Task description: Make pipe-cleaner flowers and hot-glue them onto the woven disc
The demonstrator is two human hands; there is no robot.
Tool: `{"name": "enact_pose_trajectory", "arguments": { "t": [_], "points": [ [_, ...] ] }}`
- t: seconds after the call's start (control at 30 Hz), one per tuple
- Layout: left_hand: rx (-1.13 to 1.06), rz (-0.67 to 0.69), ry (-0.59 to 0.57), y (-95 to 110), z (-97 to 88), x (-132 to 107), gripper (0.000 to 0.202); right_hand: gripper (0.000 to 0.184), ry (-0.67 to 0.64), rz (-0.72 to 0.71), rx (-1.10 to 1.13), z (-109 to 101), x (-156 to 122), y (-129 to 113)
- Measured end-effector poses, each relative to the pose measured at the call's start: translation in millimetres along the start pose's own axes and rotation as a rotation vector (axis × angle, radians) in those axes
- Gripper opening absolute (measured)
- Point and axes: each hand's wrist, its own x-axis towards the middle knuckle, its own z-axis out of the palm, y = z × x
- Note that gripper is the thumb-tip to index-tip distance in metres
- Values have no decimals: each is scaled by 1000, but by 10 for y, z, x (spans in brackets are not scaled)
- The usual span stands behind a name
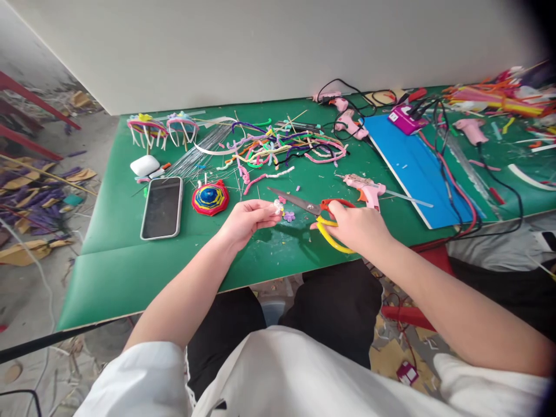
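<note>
My left hand (247, 222) hovers over the green table (130, 260), its fingers pinched on a small pale craft piece (278, 205). A tiny purple flower piece (289, 216) lies just right of it. My right hand (357, 226) grips the red and yellow handles of the scissors (319, 213), whose blades point left toward the pinched piece. A pink glue gun (365, 189) lies just behind my right hand.
A smartphone (161, 207), a white earbud case (145, 165) and a red, blue and yellow woven disc (210, 197) lie at left. A pile of coloured pipe cleaners (282, 147) sits at the back. A blue board (417, 168), cables and more glue guns are at right.
</note>
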Motion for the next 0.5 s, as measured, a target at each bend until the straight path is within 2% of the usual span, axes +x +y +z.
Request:
{"name": "enact_pose_trajectory", "arguments": {
  "t": [0.2,0.27,0.37,0.43,0.5],
  "points": [
    [-10,128,61,11,2,0,23,53,-2,283,205,295,293,267],
    [-19,164,62,8,5,-1,22,50,-7,320,253,409,370,364],
    [-13,218,43,-8,10,2,20,42,43,247,269,500,401,411],
    [12,249,36,-21,16,3,19,35,177,175,291,451,363,328],
    [57,280,36,-32,27,2,18,29,363,119,452,314,305,140]
  ]
}}
